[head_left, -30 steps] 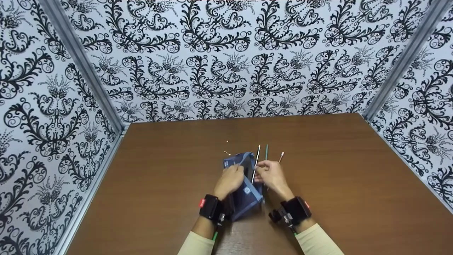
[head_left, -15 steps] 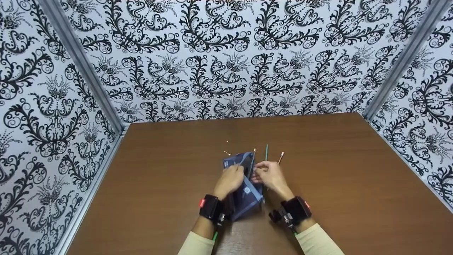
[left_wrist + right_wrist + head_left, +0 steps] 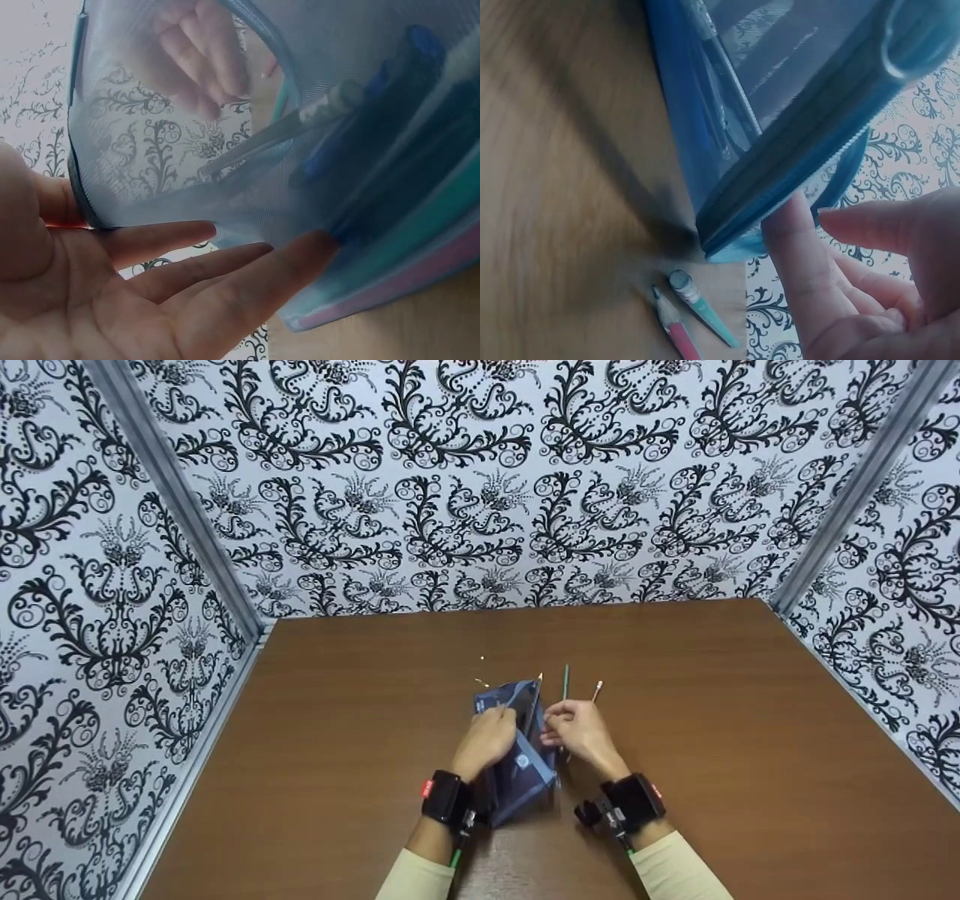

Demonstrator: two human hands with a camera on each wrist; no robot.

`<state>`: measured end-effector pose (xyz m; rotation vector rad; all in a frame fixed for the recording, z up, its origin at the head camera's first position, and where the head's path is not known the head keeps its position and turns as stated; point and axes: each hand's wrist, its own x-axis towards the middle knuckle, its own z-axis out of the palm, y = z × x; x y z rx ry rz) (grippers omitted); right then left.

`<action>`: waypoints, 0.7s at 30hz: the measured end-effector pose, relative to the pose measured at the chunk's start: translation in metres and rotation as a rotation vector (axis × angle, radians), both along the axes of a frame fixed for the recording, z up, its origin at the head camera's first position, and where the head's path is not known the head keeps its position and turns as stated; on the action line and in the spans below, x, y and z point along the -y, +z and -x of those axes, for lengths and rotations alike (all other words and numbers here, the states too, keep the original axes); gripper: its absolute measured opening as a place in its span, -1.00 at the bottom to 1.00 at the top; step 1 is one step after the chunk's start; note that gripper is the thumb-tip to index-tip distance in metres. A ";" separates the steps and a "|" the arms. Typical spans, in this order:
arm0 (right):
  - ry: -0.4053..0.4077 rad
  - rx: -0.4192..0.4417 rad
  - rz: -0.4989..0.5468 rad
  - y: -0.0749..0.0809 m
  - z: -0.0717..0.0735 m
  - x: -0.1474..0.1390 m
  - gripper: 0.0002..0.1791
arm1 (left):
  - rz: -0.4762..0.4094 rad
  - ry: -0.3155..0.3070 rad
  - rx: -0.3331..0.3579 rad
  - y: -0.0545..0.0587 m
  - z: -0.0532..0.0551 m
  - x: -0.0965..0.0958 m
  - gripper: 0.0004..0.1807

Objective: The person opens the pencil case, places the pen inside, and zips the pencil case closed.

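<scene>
A blue see-through mesh pencil case (image 3: 517, 787) stands with its zipped mouth spread, tilted on the table. My left hand (image 3: 487, 742) grips its left edge; in the left wrist view the fingers (image 3: 225, 300) lie along the mesh. My right hand (image 3: 581, 731) is at the right edge of the mouth, index fingertip right at the zipper (image 3: 802, 135), thumb near it, no pencil between them. A pencil tip (image 3: 540, 677) pokes out at the case's far corner. Through the mesh show a capped-looking grey pen (image 3: 300, 120) and dark blue items.
On the brown table (image 3: 360, 720), a teal pencil (image 3: 565, 682) and a pencil with a pale end (image 3: 598, 690) lie beyond my right hand; the right wrist view shows a pink pencil (image 3: 681, 341) there. Small shiny bits (image 3: 482, 682) lie past the case. Patterned walls (image 3: 480, 510) surround the table.
The black-and-white pencil in my right hand has gone down into the case and been let go. The right hand has shifted slightly right; the left hand keeps its hold.
</scene>
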<state>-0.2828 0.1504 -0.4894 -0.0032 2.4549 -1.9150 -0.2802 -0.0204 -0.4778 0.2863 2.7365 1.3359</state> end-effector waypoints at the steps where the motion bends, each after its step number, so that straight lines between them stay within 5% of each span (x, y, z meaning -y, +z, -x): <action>1: 0.015 0.001 -0.001 -0.001 0.000 0.000 -0.80 | -0.002 0.000 0.006 0.000 0.000 0.000 -0.44; 21: 0.097 -0.198 -0.140 -0.014 0.003 0.005 -0.66 | -0.010 0.008 0.013 0.003 -0.002 0.000 -0.47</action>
